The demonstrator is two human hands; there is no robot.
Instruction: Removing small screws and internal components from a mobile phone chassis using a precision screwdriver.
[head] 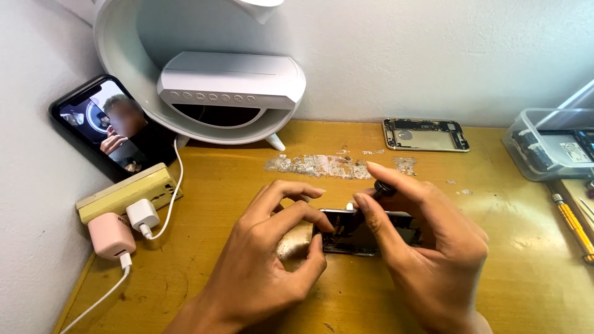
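Your left hand [260,260] lies on the desk [204,284] with its fingers curled over the near end of the opened phone [352,234], thumb and fingertips pressing on its edge; that pins the phone flat so it cannot slide or turn under a tool. The phone sits in the middle of the desk, just below your gaze, with its insides facing up between your two hands.

Your right hand [427,247] is closed on a small screwdriver [383,188]. You pinch its dark handle between thumb and forefinger, held nearly upright, the tip going down into the phone, though the tip itself is hidden behind your fingers. The heel of this hand seems to rest on the desk and on the far part of the phone, which likely steadies so fine a tool.

An empty phone shell [426,135] lies apart at the back by the wall, out of the way of your hands. A clear plastic box [547,145] of parts stands at the right edge, and a yellow-handled screwdriver [574,227] lies beside it, both within reach. On the left, a second phone [108,124] leans against the wall with its screen lit, next to a power strip [127,192] with two chargers plugged in. A white round lamp [216,80] stands behind.
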